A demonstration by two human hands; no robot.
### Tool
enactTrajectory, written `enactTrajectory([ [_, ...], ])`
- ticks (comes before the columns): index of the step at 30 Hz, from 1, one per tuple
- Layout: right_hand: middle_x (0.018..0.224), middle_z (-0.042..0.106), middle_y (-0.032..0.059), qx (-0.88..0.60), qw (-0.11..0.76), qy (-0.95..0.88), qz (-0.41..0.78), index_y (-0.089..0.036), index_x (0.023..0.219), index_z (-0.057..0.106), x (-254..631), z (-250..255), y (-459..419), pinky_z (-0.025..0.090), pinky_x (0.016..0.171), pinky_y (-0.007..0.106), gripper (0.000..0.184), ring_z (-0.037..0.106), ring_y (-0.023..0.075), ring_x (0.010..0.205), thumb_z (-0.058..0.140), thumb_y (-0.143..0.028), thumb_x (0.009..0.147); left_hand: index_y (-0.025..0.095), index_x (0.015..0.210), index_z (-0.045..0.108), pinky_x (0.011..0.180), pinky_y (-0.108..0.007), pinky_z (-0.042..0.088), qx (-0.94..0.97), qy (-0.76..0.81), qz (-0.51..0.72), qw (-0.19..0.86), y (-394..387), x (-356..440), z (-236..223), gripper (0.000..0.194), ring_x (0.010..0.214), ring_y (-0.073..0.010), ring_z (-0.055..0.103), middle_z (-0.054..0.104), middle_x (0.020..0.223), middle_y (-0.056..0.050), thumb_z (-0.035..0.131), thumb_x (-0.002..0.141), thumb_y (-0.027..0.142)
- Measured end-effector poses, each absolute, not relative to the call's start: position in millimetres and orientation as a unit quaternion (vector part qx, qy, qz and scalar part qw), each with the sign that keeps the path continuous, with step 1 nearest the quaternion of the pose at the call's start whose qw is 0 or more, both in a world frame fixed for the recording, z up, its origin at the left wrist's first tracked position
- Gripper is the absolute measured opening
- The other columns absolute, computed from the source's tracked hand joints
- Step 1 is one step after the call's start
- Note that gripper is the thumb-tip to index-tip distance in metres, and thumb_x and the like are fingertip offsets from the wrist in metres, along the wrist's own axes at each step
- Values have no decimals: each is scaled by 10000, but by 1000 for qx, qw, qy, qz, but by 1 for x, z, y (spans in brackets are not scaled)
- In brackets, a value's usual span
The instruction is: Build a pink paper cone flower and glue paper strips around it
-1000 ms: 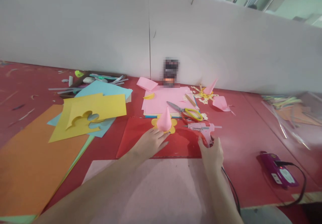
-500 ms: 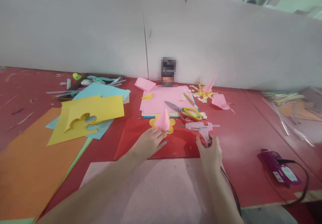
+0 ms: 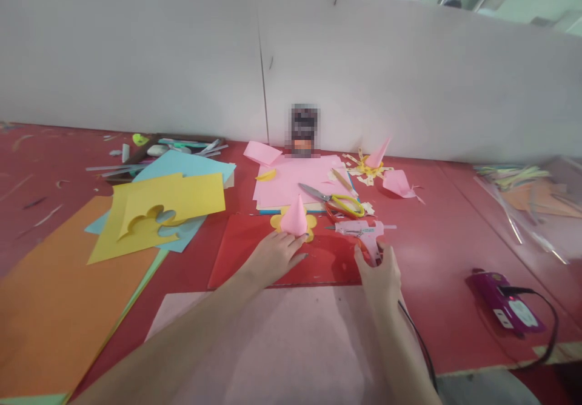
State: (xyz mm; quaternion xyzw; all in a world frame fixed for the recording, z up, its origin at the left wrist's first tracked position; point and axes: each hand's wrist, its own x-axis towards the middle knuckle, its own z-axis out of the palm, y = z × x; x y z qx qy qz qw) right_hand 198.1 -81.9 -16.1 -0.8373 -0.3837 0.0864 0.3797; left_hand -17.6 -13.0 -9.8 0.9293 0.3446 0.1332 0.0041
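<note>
While reaching over the red board [image 3: 240, 235] with left hand [image 3: 268, 256], touches the near foot of a pink paper cone [image 3: 294, 217]. Rests fingers forward and close together, thumb out to the side; cannot tell if pinching anything. Has the cone point-up on a yellow paper flower [image 3: 311, 220], at the far edge of the board.

Curls right hand [image 3: 382, 274] about the handle of a pink glue gun [image 3: 364, 229], thumb to the left, fingers to the right; cannot tell how firmly gripping, if at all. Points nozzle left, near the flower but apart from it.

Just beyond the gun, has scissors [image 3: 341, 202] with one yellow and one red handle, blades over pink sheets [image 3: 291, 180]. On those sheets, also has a yellow scrap [image 3: 266, 175] and a brown stick [image 3: 344, 182]. Farther right, near the wall [image 3: 136, 47], shows a second pink cone [image 3: 377, 154], leaning, among pale scraps.

At left, has yellow paper [image 3: 195, 190] lying over blue paper [image 3: 182, 165], with orange paper [image 3: 59, 290] nearer. Far right, has a purple box [image 3: 488, 290] with a black cord [image 3: 555, 332] plugged in. Nearest, beneath the forearms, spreads a pale pink sheet [image 3: 273, 344].
</note>
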Motion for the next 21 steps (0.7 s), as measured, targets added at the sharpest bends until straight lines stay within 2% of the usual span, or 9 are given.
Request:
enactTrajectory([
  [5, 1029, 595, 68, -833, 390, -382, 91, -197, 1091, 519, 199, -18, -81, 399, 665, 277, 522, 559, 198, 833, 552, -503, 669, 215, 1129, 557, 632, -275, 417, 919, 319, 226, -51, -22, -27, -3, 294, 658, -139, 578, 620, 681, -8, 368, 905, 199],
  [7, 1023, 597, 71, -832, 390, -384, 92, -191, 1091, 519, 199, -18, -81, 400, 666, 282, 530, 558, 200, 825, 552, -505, 666, 238, 1058, 593, 604, -260, 405, 890, 348, 285, -71, -22, -30, 8, 253, 598, -121, 547, 571, 598, 10, 403, 894, 214],
  [10, 1019, 597, 77, -830, 390, -387, 94, -187, 1092, 521, 200, -18, -81, 401, 662, 286, 532, 555, 203, 815, 545, -508, 667, 237, 929, 617, 649, -266, 438, 816, 419, 392, -63, -14, -27, 31, 155, 659, -127, 549, 603, 695, -5, 479, 864, 266],
  [13, 1031, 593, 78, -826, 397, -385, 107, -183, 1110, 515, 199, -17, -81, 401, 669, 282, 548, 552, 200, 827, 547, -509, 669, 219, 920, 605, 695, -267, 479, 754, 458, 471, -6, 1, -19, 50, 137, 763, -138, 564, 605, 833, -28, 530, 831, 290],
  [16, 1048, 590, 77, -829, 399, -373, 123, -185, 1119, 515, 199, -15, -81, 400, 676, 283, 563, 551, 203, 842, 559, -513, 663, 212, 907, 611, 719, -271, 487, 738, 466, 487, 38, 13, -9, 58, 137, 797, -138, 566, 591, 875, -29, 575, 798, 286],
  [21, 1065, 591, 67, -831, 398, -363, 137, -202, 1114, 518, 198, -12, -81, 392, 678, 287, 545, 553, 208, 866, 557, -514, 669, 199, 762, 619, 756, -294, 483, 744, 448, 494, 49, 22, 2, 58, 63, 788, -139, 570, 596, 798, -10, 598, 778, 256],
])
